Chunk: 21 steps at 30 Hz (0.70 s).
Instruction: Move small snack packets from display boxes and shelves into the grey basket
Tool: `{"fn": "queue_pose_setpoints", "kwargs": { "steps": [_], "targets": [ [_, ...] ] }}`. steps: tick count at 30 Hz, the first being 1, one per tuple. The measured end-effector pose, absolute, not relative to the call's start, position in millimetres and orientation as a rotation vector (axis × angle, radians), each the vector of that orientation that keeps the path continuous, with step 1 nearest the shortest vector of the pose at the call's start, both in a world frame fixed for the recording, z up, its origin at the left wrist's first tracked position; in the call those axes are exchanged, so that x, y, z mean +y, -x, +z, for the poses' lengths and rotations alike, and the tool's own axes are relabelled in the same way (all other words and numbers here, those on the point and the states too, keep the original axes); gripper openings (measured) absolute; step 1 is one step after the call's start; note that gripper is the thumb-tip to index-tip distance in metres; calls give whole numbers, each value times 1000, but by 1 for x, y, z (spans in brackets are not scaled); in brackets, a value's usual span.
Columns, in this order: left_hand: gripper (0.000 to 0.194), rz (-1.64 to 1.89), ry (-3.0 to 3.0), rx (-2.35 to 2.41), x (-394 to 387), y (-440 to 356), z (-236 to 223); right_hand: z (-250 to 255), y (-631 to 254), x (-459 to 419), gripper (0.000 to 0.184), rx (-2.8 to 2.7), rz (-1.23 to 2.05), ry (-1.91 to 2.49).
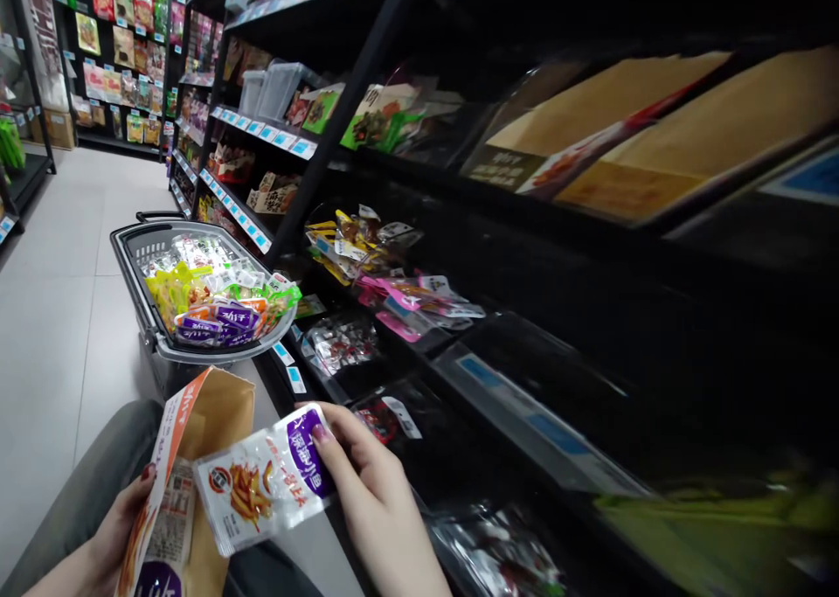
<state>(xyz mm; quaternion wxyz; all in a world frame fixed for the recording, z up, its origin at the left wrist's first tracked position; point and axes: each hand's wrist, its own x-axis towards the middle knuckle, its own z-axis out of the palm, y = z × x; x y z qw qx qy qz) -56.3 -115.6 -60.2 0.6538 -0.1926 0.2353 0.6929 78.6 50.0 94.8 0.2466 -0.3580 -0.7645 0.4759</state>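
Evidently this is a shop aisle, its pale tiled floor (45, 274) running along the left of the frame towards hanging snack bags (124, 46) on a black wall rack at the upper left. A black shelving unit (354, 90) fills the right side, slanting across the view, with blue-and-white price labels (259, 129) along its shelf edges. Clear plastic bins (281, 90) stand on a shelf at upper centre, and large kraft-coloured packages (708, 142) lean at the upper right, slightly blurred. On the lower shelf, near the middle, lie yellow-trimmed packets (347, 247), pink packets (419, 300) and a tray of silvery packets (344, 343). A grey shopping basket (133, 289), filled with bright sachets, sits left of centre, just beside the shelving. At bottom centre, the right hand (377, 483) pinches a small-fish snack sachet (262, 483), white and silver with a purple panel, the thumb on that panel. The sachet is held tilted, its lower left end overlapping an open-topped kraft paper bag (223, 405); whether they touch is unclear. The left hand (118, 527), at lower left, grips the bag's orange-edged side, above the person's dark trousers (85, 492).
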Motion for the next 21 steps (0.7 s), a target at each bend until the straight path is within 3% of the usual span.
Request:
{"fn": "queue_pose_setpoints", "kwargs": {
  "steps": [5, 8, 16, 21],
  "targets": [
    [52, 1592, 525, 650, -115, 57, -57, 70, -69, 59, 11, -1581, 1689, 496],
    [60, 1572, 533, 719, -116, 60, -59, 53, -62, 66, 26, -1410, 1592, 420],
    [77, 1519, 479, 852, -120, 65, -67, 32, -58, 78, 29, -1592, 1437, 683],
    [69, 1530, 483, 856, -116, 61, -69, 45, -62, 76, 24, -1436, 1605, 390]
  ]
}}
